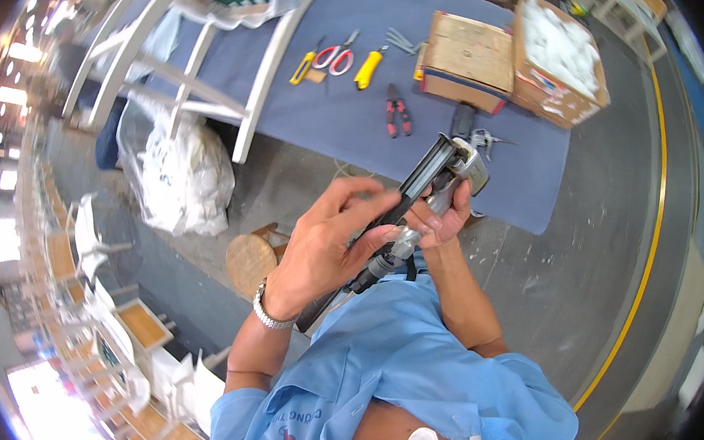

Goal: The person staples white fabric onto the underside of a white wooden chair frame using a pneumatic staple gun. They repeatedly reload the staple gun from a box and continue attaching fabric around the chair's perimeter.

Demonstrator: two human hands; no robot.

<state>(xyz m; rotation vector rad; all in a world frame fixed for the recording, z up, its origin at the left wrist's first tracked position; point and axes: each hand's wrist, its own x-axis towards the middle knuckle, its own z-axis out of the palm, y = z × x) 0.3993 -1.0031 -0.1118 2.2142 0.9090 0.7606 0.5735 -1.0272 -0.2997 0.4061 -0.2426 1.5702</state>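
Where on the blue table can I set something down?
Bare: between the white furniture leg and the red-and-black pliers, below the scissors; also the right corner, below the open cardboard box. Crowded: from scissors to box, and around the held tool.

I'm standing in a furniture workshop, pliers [393,104] and scissors [342,50] lying on a blue-topped table [310,122], white chairs [88,236] crowding together and a yellow line [661,195] marking the floor [544,301].

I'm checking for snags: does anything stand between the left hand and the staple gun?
Nothing visible does. The left hand is right at the staple gun, and the right hand holds it from the other side.
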